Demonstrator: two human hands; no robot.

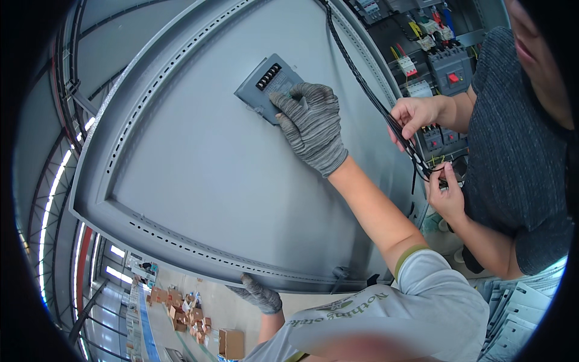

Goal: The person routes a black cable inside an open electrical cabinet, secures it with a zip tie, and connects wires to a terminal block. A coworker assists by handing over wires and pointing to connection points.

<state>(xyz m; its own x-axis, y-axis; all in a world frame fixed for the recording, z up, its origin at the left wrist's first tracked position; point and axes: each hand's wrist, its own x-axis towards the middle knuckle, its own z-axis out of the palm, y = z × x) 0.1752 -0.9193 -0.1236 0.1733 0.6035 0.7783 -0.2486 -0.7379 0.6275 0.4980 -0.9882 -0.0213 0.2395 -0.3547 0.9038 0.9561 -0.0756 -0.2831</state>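
Observation:
A grey box-shaped panel meter (252,90) with a row of black terminals sits on the inner face of a large grey cabinet door (199,157). My right hand (310,120), in a grey striped knit glove, is closed on the lower right side of the meter, its fingers bent against the casing. Lower down, my left hand (259,294), gloved alike, grips the door's bottom edge; some of its fingers are hidden.
At the right a co-worker's bare hands (416,117) hold a black wire bundle (362,81) running down the door's side. Behind are breakers (449,69) in the cabinet. Cardboard boxes (231,342) stand on the floor below; stacked metal parts (512,317) lie at lower right.

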